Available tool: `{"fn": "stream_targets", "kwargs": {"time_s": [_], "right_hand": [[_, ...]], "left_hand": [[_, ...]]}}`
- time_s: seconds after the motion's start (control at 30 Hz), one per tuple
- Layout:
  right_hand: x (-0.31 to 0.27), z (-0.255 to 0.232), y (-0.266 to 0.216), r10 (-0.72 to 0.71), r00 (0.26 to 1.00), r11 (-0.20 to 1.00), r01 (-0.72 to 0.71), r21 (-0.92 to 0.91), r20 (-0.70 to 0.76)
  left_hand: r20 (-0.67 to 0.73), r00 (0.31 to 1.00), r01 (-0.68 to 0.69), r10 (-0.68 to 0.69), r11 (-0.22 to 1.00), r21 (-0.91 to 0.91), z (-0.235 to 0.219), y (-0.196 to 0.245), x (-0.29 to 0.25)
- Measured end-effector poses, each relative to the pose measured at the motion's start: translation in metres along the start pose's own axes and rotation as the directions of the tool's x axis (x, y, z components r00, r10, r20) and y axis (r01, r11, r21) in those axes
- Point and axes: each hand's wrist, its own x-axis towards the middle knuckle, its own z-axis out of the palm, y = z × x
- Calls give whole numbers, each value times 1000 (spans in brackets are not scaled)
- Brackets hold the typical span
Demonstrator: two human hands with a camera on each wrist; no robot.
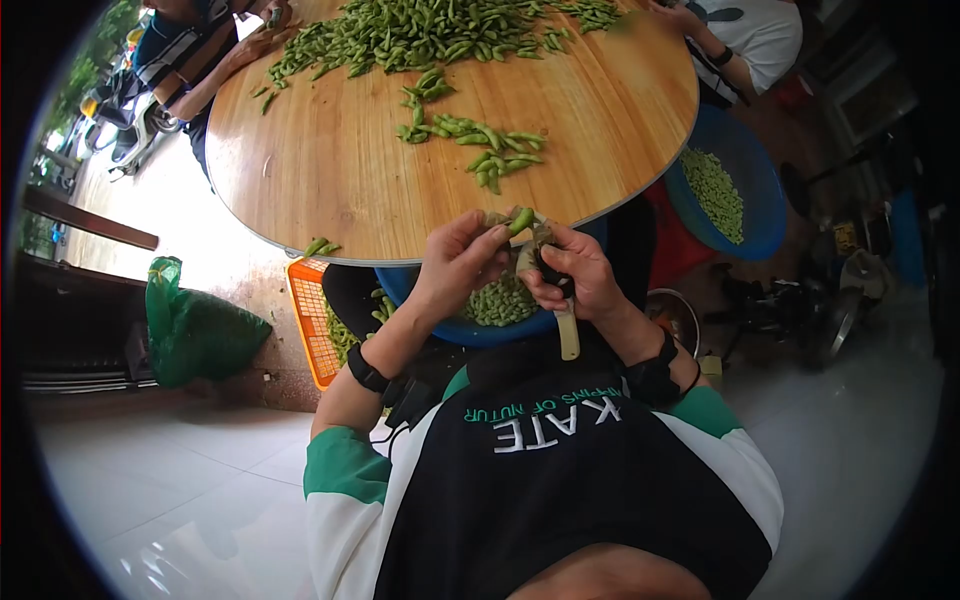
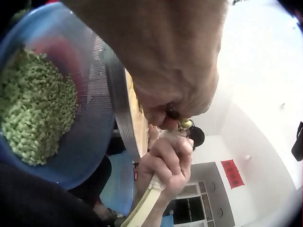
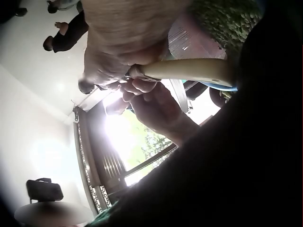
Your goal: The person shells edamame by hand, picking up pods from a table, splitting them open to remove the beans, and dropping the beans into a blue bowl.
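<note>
Shelling of green pods, judged partly complete. Loose beans [image 1: 495,302] represent the finished portion; the large heap of pods [image 1: 430,30] on the far side of the round wooden surface [image 1: 350,160], with a smaller cluster [image 1: 500,155] nearer the person, represents the remainder. One pod [image 1: 521,221] lies between the two hands above the near edge, apparently unfinished. The left hand [image 1: 462,262] pinches this pod between its fingers; the right hand [image 1: 585,278] has its fingers curled round a cream-handled tool [image 1: 568,335], type indeterminable. Containers: the near blue bowl [image 1: 540,326], beneath the hands, holds the loose beans; a second blue bowl [image 1: 762,190], right of the surface, holds more beans; the orange basket [image 1: 300,325] contains green pods, whether full or emptied indeterminable; the contents of the green bag [image 1: 200,335] are hidden.
</note>
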Motion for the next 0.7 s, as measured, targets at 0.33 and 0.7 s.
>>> {"fn": "stream_targets", "kwargs": {"time_s": [0.33,0.7], "right_hand": [[-4,0,0,66,997,996,-67,-57,-30],[-1,12,1,72,984,989,-92,-117,-164]], "left_hand": [[42,999,31,-26,992,-120,-6,-13,3],[-2,997,-73,73,997,7,-9,-16,-2]]}}
